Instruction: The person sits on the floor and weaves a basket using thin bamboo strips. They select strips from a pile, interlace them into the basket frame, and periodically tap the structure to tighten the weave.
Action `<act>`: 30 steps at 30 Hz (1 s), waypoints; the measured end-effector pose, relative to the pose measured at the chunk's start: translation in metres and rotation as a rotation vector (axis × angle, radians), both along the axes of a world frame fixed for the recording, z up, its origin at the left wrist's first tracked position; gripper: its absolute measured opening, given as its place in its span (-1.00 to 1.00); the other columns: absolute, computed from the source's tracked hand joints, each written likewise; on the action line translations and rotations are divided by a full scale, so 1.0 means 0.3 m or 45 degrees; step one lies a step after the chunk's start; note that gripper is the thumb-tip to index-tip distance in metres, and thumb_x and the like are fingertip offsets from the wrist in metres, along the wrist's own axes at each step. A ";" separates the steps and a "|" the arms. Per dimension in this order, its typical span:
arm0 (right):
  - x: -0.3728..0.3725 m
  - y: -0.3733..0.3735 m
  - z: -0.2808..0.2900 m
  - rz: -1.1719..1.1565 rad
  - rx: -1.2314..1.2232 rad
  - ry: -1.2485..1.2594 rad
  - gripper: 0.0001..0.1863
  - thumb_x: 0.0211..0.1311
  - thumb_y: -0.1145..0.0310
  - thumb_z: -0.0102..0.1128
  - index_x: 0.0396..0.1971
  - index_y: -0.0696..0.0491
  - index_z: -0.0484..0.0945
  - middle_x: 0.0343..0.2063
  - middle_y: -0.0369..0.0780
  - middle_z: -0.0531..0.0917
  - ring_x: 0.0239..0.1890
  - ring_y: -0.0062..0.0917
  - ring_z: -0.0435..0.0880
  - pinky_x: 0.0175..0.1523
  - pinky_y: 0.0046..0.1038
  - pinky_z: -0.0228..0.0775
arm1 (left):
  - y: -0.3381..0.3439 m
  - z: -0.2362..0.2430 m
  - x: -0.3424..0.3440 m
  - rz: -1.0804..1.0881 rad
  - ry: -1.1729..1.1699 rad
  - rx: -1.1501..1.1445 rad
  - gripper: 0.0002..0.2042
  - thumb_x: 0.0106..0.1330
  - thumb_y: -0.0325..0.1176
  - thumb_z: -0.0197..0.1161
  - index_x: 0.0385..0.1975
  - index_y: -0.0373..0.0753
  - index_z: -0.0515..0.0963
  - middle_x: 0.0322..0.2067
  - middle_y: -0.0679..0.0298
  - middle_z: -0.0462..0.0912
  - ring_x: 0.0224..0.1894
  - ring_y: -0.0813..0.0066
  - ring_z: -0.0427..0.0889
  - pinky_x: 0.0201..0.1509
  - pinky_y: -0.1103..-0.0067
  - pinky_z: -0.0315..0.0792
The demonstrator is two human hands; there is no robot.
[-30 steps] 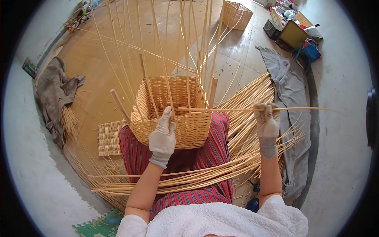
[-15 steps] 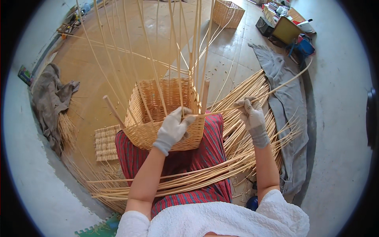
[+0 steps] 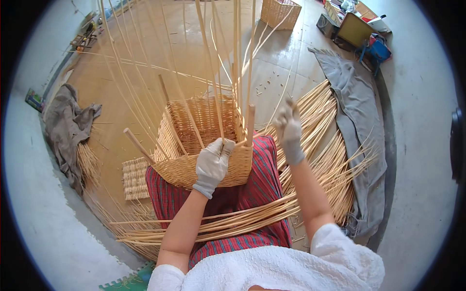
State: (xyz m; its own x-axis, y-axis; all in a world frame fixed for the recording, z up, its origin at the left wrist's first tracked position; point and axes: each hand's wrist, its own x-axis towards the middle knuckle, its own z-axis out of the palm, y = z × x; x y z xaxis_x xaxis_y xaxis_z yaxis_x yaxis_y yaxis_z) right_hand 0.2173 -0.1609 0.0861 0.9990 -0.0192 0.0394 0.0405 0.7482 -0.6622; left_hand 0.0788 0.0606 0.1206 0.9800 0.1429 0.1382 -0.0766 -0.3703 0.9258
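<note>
A square wicker basket (image 3: 204, 169) with tall upright rods (image 3: 209, 58) and thicker corner sticks (image 3: 137, 140) rests on a red striped cloth (image 3: 162, 184) over my lap. My gloved left hand (image 3: 211, 167) is closed on a pale cane (image 3: 239, 144) at the basket's front rim, beside an upright rod. My gloved right hand (image 3: 286, 127) is raised beyond the basket's right corner, blurred by motion, so its grip is unclear. A bundle of long canes (image 3: 233, 216) lies across my lap below the basket.
Loose canes (image 3: 335, 169) lie to the right beside a grey cloth (image 3: 364, 121). At left are another cloth (image 3: 70, 126) and a woven panel (image 3: 136, 179). A second basket (image 3: 276, 17) and cluttered containers (image 3: 352, 31) stand at the back, with tools (image 3: 87, 39) by the left wall.
My right hand has moved left and upward from the right side toward the basket's corner. The long cane it held has swung out of its level line. My left hand stays at the front rim.
</note>
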 end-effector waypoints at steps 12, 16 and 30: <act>-0.017 0.058 -0.016 -0.177 0.254 0.119 -0.63 0.58 0.09 -0.09 0.26 -0.14 0.34 -0.49 -0.37 0.45 -0.61 -0.78 0.26 -0.54 -0.66 0.21 | -0.107 0.035 0.013 -0.013 -0.457 1.109 -0.13 0.30 -0.12 0.33 0.50 -0.29 -0.01 -0.18 0.20 0.67 -0.13 0.24 0.65 0.12 0.26 0.41; -0.032 0.036 -0.010 -0.224 0.484 0.374 -0.58 0.53 -0.09 -0.14 0.04 -0.08 0.46 -0.57 -0.38 0.41 -0.65 -0.71 0.25 -0.52 -0.59 0.27 | -0.122 0.014 0.003 0.014 -0.487 0.995 -0.09 0.25 -0.14 0.38 0.51 -0.26 -0.01 -0.33 0.28 0.68 -0.27 0.28 0.66 -0.06 0.31 0.40; -0.477 0.103 0.166 0.090 -0.152 -0.317 -0.70 0.40 0.23 0.05 -0.57 -0.01 0.44 -0.66 -0.33 0.40 -0.58 -0.44 0.40 -0.39 -0.37 0.30 | -0.151 -0.008 0.008 0.103 -0.566 0.894 -0.20 0.20 -0.26 0.41 0.47 -0.18 0.20 -0.42 0.27 0.66 -0.40 0.31 0.62 -0.16 0.35 0.39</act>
State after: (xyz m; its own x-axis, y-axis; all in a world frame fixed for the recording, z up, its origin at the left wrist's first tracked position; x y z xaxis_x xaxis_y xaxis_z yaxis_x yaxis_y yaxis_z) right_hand 0.0743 -0.1299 0.1359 0.9570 0.0698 0.2815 0.1634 0.6721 -0.7222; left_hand 0.0811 0.0154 0.1181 0.8037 -0.0529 0.5927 -0.3282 -0.8703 0.3673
